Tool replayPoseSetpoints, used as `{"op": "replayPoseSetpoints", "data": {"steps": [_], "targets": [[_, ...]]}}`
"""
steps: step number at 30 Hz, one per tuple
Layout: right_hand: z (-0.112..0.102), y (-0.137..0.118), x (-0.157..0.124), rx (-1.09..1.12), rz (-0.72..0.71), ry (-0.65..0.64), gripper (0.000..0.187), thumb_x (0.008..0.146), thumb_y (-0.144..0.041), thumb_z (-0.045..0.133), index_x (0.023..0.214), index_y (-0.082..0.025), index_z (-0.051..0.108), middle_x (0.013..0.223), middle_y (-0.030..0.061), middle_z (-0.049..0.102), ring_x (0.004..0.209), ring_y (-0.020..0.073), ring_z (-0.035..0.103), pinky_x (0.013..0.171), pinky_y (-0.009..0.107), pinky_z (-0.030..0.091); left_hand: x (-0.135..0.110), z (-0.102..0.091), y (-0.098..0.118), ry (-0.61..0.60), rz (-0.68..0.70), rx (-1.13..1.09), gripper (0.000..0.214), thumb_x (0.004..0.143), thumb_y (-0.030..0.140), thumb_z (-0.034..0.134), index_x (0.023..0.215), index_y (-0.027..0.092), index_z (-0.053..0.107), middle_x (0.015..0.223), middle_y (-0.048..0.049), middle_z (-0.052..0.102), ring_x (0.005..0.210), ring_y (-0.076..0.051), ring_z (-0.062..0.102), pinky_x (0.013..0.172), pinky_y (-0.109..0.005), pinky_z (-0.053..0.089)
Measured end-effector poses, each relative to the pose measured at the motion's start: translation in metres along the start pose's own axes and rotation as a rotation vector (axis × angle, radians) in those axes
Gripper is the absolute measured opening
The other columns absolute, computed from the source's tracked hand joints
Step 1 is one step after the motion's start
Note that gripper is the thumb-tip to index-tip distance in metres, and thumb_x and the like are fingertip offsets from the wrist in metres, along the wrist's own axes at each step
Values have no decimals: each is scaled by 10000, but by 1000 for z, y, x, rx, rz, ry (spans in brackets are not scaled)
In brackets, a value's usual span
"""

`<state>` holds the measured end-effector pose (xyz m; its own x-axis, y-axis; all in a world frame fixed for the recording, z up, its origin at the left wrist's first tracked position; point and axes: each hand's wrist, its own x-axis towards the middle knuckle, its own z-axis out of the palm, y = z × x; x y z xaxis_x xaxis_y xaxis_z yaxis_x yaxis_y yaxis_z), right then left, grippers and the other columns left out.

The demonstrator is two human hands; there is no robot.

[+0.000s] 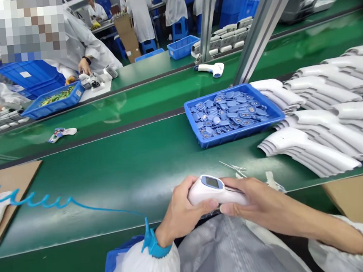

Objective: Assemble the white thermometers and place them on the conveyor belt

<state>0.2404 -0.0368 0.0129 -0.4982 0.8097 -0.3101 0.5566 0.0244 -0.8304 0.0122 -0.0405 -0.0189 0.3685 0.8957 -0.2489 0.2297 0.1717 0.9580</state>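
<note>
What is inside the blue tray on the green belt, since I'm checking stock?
The blue tray holds a heap of small blue parts with shiny centres. The lower layers and the tray's floor are covered by the heap.

One rectangular blue plastic tray (pixel 241 134) holds dozens of small blue parts (pixel 227 113). Right of it lie two banks of stacked white plastic housings (pixel 324 140). In front of it, one white thermometer (pixel 216 190) is held by one bare left hand (pixel 182 212) and one bare right hand (pixel 257 199).
</note>
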Motion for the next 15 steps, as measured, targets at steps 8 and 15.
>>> {"op": "replayPoseSetpoints", "data": {"steps": [8,15], "targets": [[36,-35,41,-12,-148,565,408,979,-535,514,731,-222,598,734,1,614,687,152,559,677,313,425,-1,3,17,71,36,112,404,754,322,843,1017,185,569,976,-9,686,809,-159,595,679,-266,430],[21,-36,34,202,127,47,604,985,-702,320,784,-243,658,728,39,670,629,184,595,567,307,455,-18,-11,6,280,45,78,466,822,403,808,1165,217,553,1056,-16,694,889,-183,653,766,-299,523]]}}
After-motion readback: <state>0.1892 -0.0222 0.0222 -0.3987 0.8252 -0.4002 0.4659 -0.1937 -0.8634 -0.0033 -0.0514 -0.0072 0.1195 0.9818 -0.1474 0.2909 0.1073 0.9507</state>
